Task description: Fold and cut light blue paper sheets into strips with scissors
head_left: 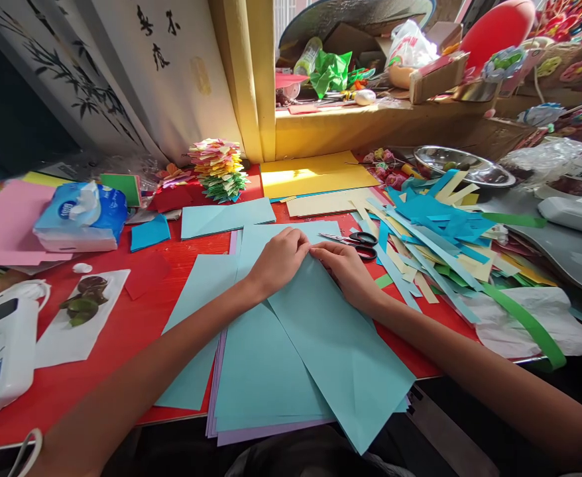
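Both hands meet at the far corner of a light blue paper sheet [343,344], which lies slanted over a stack of light blue and purple sheets [266,371]. My left hand [282,260] has its fingers curled in a pinch on that corner. Close beside it, my right hand [343,270] pinches the same corner, its fingers bent. Black-handled scissors [363,246] lie just beyond my right hand. Another light blue sheet [196,291] rests under my left forearm.
Cut paper strips [435,232] are heaped on the right, near a metal bowl [463,165]. A tissue pack [82,215] and a white device [2,358] stand left on the red table [107,377]. Folded paper pieces [219,169] are stacked at the back.
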`<state>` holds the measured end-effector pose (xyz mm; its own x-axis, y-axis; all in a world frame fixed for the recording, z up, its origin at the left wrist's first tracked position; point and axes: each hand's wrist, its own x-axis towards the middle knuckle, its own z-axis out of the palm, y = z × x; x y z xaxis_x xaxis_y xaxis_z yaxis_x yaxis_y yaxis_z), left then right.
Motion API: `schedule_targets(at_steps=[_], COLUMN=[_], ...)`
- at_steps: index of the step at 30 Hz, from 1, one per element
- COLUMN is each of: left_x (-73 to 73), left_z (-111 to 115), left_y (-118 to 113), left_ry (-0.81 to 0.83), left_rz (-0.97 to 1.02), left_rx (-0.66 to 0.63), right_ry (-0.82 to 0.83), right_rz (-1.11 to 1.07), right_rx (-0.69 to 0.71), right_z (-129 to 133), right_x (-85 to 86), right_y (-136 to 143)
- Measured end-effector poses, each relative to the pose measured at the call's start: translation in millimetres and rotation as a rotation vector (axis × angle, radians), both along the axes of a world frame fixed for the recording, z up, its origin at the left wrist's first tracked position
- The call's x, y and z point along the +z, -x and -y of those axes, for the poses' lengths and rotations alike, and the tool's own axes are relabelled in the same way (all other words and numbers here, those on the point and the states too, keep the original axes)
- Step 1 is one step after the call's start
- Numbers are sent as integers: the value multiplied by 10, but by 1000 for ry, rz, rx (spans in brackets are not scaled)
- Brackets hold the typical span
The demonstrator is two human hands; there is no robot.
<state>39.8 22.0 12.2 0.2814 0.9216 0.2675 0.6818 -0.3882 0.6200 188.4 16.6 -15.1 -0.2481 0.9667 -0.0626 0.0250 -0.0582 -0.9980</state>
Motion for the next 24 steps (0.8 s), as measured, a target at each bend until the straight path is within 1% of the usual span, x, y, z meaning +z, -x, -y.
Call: schedule_targets(at_steps=[3, 5, 8, 14, 19, 24], left_x=[2, -6, -37, -55, -57, -74], left_z=[-6, 1, 44, 157, 182, 168], left_y=[3, -4, -35, -112, -154, -165], left_ry=[28, 42, 49, 22, -30, -96], left_rz=[-22, -49, -122, -409, -485, -538], left_rx=[-32, -27, 28, 109, 184, 219], right_ry=[-30, -45, -59, -96, -155, -148], right_rz=[18, 30, 56, 104, 125, 130], right_rx=[-7, -9, -9, 22, 1, -20], right_z=[8, 13, 26, 50, 37, 30], right_x=[2, 5, 15, 30, 1, -15], right_y=[-7, -5, 5, 25, 40, 47])
